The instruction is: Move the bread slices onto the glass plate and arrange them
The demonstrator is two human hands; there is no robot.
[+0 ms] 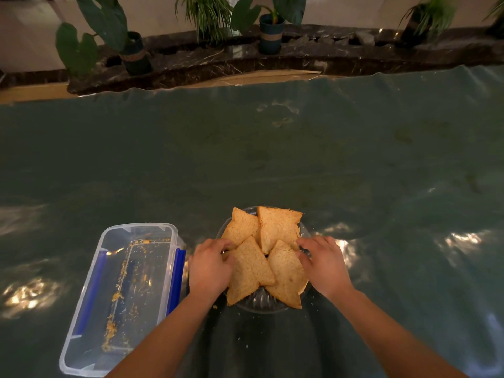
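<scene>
Several brown bread slices lie fanned on the glass plate [260, 302], corners meeting near the middle: a far-left slice [241, 227], a far-right slice [278, 226], a near-left slice [249, 271] and a near-right slice [287, 272]. My left hand [210, 264] rests on the plate's left side, fingers curled on the edge of the near-left slice. On the right side, my right hand [323, 264] has its fingertips on the near-right slice's upper edge. Most of the plate is hidden under the bread.
A clear plastic container [120, 293] with blue clips stands left of the plate, holding only crumbs. The table wears a dark green glossy cover [272, 159]. Potted plants [133, 53] line a dark marble ledge beyond the far edge.
</scene>
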